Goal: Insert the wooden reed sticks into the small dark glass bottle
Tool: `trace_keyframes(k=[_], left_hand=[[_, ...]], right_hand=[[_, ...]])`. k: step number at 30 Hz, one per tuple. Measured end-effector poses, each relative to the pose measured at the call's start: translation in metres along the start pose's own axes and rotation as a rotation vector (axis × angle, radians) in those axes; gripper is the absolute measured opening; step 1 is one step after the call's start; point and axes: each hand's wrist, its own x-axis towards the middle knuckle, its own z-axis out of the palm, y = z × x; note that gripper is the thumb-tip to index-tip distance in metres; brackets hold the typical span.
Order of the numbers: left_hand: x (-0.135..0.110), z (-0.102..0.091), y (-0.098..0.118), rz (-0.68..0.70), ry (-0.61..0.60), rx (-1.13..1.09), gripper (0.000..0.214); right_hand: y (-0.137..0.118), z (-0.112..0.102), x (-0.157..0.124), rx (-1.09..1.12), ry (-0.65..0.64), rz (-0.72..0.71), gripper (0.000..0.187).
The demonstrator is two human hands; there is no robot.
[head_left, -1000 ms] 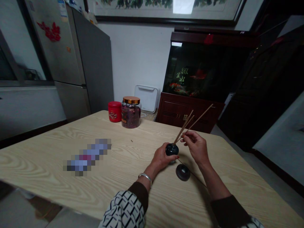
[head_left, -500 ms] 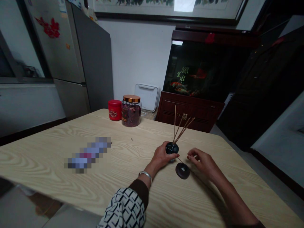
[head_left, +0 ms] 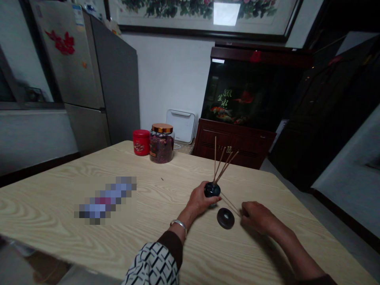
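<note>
A dark, rounded reed diffuser bottle (head_left: 212,189) stands on the table with my left hand (head_left: 200,201) wrapped round its side. Several thin reed sticks (head_left: 219,170) fan upward out of its neck. To the right, my right hand (head_left: 257,215) is closed at the lower end of one more reed stick (head_left: 230,204), which slants from near my left thumb down to my fingers. Between the hands, a dark round lid (head_left: 225,218) with a pale spot in its middle lies on the table.
Near the far edge of the wooden table (head_left: 133,237) stand a red canister (head_left: 141,142) and a copper-lidded glass jar (head_left: 161,146) of dark dried contents. A blurred-out bluish item (head_left: 107,200) lies at left. Behind are a fridge (head_left: 118,87) and a fish tank (head_left: 261,87).
My right hand has moved slightly down and right and closed on the end of the slanting reed stick. The left hand still holds the bottle. The whole view has shifted a little.
</note>
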Motion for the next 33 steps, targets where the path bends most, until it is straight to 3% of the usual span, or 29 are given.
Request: trace_keyframes(k=[4,6,9,14,19,26,33], left_hand=[[0.0,0.0,-0.002,0.01,0.002,0.001,0.063],[0.0,0.0,-0.003,0.015,0.002,0.004,0.064],[0.0,0.0,-0.002,0.018,0.005,0.015,0.065],[0.0,-0.001,-0.002,0.008,0.0,0.028,0.063],[0.001,-0.001,-0.002,0.011,-0.007,0.029,0.064],[0.002,0.001,-0.005,0.02,-0.013,0.017,0.065],[0.001,0.0,-0.004,0.013,-0.018,0.014,0.063]], right_hand=[[0.031,0.0,0.004,0.508,0.188,-0.003,0.008],[0.033,-0.006,0.008,0.806,0.292,-0.019,0.02],[0.016,-0.02,0.015,1.104,0.456,-0.051,0.038],[-0.03,-0.043,0.031,1.342,0.751,-0.096,0.028],[-0.051,-0.048,0.047,1.306,0.799,-0.177,0.024],[-0.061,-0.031,0.059,1.116,0.678,-0.223,0.026],[-0.065,-0.008,0.066,0.84,0.518,-0.271,0.016]])
